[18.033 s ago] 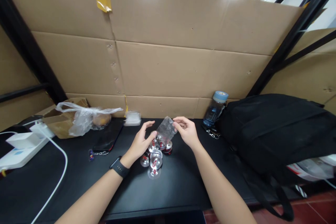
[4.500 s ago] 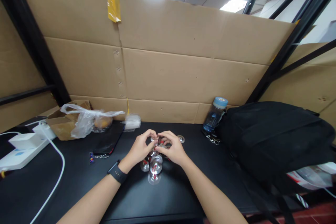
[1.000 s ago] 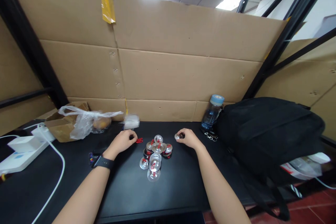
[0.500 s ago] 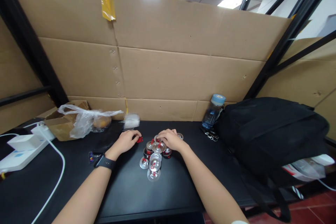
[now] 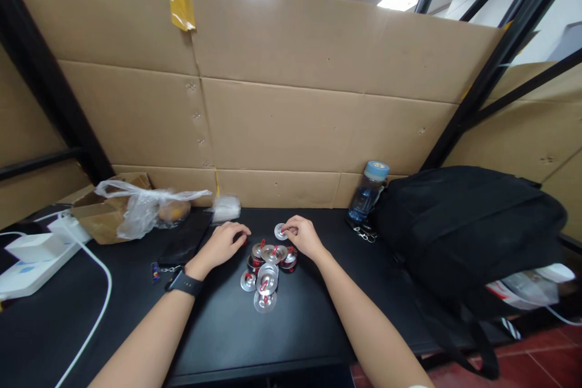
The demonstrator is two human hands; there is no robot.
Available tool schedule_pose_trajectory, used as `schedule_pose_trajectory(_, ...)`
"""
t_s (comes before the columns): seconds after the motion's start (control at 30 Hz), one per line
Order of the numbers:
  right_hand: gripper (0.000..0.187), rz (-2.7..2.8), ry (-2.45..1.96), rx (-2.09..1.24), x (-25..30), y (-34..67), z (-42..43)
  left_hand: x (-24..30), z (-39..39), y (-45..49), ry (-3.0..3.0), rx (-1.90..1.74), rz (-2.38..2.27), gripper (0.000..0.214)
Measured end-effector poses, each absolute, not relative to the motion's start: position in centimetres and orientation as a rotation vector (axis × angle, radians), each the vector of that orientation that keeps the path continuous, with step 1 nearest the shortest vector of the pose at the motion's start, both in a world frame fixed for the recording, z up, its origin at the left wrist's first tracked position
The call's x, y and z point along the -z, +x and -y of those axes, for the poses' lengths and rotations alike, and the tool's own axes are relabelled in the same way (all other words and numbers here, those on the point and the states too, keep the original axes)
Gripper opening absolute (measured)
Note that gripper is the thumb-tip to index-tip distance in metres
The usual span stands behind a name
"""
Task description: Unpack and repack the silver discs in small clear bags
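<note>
My right hand (image 5: 305, 236) pinches a round silver disc with a red part (image 5: 279, 231) between thumb and fingertips, just behind the pile. My left hand (image 5: 226, 244), wearing a dark wristwatch (image 5: 185, 284), is curled to the left of the pile. A small red piece (image 5: 245, 242) shows at its fingertips, mostly hidden by them. Between and in front of both hands lies a pile of similar silver discs with red loops (image 5: 267, 279), several of them overlapping or stacked. One more disc (image 5: 248, 281) lies at the pile's left side.
A black backpack (image 5: 468, 242) and a bottle with a blue lid (image 5: 366, 191) stand to the right, with keys (image 5: 365, 234) beside them. On the left are a power strip (image 5: 31, 264), a white cable (image 5: 105, 291), a cardboard box (image 5: 97, 215) and a plastic bag (image 5: 140, 212). Cardboard (image 5: 273, 127) walls the back.
My right hand has moved off the pile's back, slightly up and right, and now pinches a disc. My left fingers have closed around the red piece, which shows less now.
</note>
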State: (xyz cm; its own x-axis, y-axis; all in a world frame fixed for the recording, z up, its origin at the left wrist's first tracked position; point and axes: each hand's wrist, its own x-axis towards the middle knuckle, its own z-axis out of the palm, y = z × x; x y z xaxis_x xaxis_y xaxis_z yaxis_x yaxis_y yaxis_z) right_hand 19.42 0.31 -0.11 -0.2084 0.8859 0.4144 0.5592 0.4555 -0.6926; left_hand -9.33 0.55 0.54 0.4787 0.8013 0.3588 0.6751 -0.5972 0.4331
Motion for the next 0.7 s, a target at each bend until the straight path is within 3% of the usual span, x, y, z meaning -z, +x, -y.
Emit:
schedule_pose_trajectory(0.13, 0.011, 1.669, -1.217, -0.594, -0.7, 18.2, 0.7, -1.3, 0.9, -6.7, 2.493, -1.014, -1.224, 0.023)
schedule_pose_trajectory(0.4, 0.039, 1.38, -1.099, -0.91, -1.0, 15.4, 3.2, -2.0, 3.2, -3.1, 2.647, -1.044, -1.181, 0.024)
schedule_pose_trajectory(0.7, 0.024, 1.348, -1.077, -0.909, -1.1, 14.6, 3.4, -2.1, 3.1, -3.4, 2.8, -0.887, -1.22, 0.011)
